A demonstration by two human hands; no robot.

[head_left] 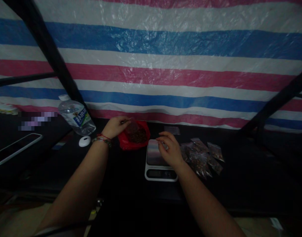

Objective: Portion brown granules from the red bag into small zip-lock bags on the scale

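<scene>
My left hand (118,127) is closed in a pinch on a small clear plastic bag (133,125). The bag hangs over an opened red plastic bag (124,142), which holds small brown bits (138,136). Over the right part of the white kitchen scale (151,176) is my right hand (171,149), its thumb and fingers curled together. Whatever small thing lies between them is too dim to name. The scale's metal plate (153,153) shows beside the fingers. Right of that hand lies a heap of small filled zip bags (199,159).
A flat clear bag (172,130) lies behind the scale. At the left stand a clear plastic bottle (76,115) and a white rounded object (85,141), with a phone (17,148) farther out. Dark slanted poles and a striped plastic sheet (165,75) bound the black table (249,171).
</scene>
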